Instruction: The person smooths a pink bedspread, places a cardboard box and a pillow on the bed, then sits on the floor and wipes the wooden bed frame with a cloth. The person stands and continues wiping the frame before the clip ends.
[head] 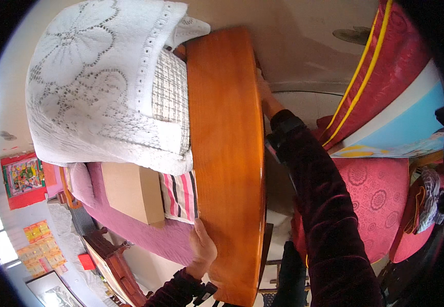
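A broad, glossy wooden board (226, 153), apparently the end panel of a bed, stands before me and runs from top to bottom of the view. At its lower left edge, my left hand (203, 247) grips the wood, thumb up beside a striped cloth (179, 195). My right hand (266, 94) is against the board's opposite side, higher up; its fingers are mostly hidden by the wood. A white lace cover (91, 88) drapes over a bulky stack with checked fabric (171, 96), close beside the board.
A cardboard box (130, 190) sits on the purple bedspread (141, 234), with a pillow (80, 184) beyond. To the right are a pink patterned seat (375, 199) and a red cloth with yellow trim (383, 76). A carved dark wooden piece of furniture (116, 264) stands at lower left.
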Demonstrator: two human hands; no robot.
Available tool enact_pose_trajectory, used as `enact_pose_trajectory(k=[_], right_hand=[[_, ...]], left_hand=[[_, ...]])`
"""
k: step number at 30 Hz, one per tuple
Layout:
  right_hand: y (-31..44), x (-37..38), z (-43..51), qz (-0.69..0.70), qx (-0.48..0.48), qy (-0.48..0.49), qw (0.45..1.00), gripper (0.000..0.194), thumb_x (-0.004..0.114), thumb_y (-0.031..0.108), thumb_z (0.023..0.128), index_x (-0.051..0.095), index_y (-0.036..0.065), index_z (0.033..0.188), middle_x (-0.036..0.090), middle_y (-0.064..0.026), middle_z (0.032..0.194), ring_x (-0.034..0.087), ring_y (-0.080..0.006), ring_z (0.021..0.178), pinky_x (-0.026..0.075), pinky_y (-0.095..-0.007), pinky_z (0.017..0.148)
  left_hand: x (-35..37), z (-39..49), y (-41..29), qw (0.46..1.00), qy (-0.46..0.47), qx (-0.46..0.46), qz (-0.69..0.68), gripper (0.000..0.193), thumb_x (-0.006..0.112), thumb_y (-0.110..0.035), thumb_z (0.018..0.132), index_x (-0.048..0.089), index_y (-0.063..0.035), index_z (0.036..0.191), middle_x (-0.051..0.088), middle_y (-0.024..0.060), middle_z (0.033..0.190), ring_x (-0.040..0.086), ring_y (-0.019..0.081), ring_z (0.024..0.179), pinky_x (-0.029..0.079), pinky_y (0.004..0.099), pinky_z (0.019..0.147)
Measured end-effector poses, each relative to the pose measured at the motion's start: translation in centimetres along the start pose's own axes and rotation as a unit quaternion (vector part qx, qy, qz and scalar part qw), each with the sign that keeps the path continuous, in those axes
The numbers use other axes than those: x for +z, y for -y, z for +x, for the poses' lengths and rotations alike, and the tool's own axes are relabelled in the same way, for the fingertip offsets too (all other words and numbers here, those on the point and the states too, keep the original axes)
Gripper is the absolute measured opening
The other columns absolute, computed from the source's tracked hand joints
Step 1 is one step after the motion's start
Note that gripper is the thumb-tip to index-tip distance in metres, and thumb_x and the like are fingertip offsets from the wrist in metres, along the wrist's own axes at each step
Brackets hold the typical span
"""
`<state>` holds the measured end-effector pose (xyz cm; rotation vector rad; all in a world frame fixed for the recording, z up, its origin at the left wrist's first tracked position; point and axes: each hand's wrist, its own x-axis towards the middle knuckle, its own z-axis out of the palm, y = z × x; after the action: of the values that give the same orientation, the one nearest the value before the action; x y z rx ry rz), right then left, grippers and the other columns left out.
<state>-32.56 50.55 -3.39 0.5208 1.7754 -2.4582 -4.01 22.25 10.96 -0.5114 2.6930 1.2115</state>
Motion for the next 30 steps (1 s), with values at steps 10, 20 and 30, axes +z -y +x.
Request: enact_pose_trajectory(k=[10,20,30], right_hand=[[-7.4,3.8,-20.8,-0.341,-0.322,-0.094,0.878,0.07,0.044,0.031,0.091,0.025,-0.006,0.147,0.02,-0.0321,0.152,0.019,-0.0474,0.141,0.018,-0.0474,0.119],[-12.7,6.4,-44.1,-0.174,-0.052,-0.009,0.983,0.084,0.062,0.005,0.083,0.012,-0.006,0.15,0.014,-0.0316,0.153,0.019,-0.0438,0.143,0.023,-0.0405,0.118],[-15.7,3.9,-45.0,0.111,0.014,-0.154,0.982,0.06,0.057,0.01,0.096,0.026,0.005,0.147,0.052,-0.0117,0.128,0.059,-0.021,0.101,0.052,-0.0274,0.077]], left_hand=[[0.5,0.6,-0.2,0.999,-0.048,0.01,0.012,0.059,0.035,-0.041,0.105,0.058,0.0133,0.1,0.063,0.0147,0.085,0.053,0.02,0.077,0.045,0.0355,0.07],[0.3,1.1,-0.7,0.999,-0.032,0.028,0.004,0.067,0.033,-0.048,0.102,0.047,0.0111,0.132,0.051,0.0209,0.136,0.051,0.0277,0.121,0.038,0.0341,0.104],[0.3,1.4,-0.1,0.999,-0.049,0.007,-0.02,0.065,0.037,-0.046,0.102,0.039,0.0054,0.142,0.044,0.0161,0.144,0.045,0.0276,0.127,0.035,0.0352,0.108]])
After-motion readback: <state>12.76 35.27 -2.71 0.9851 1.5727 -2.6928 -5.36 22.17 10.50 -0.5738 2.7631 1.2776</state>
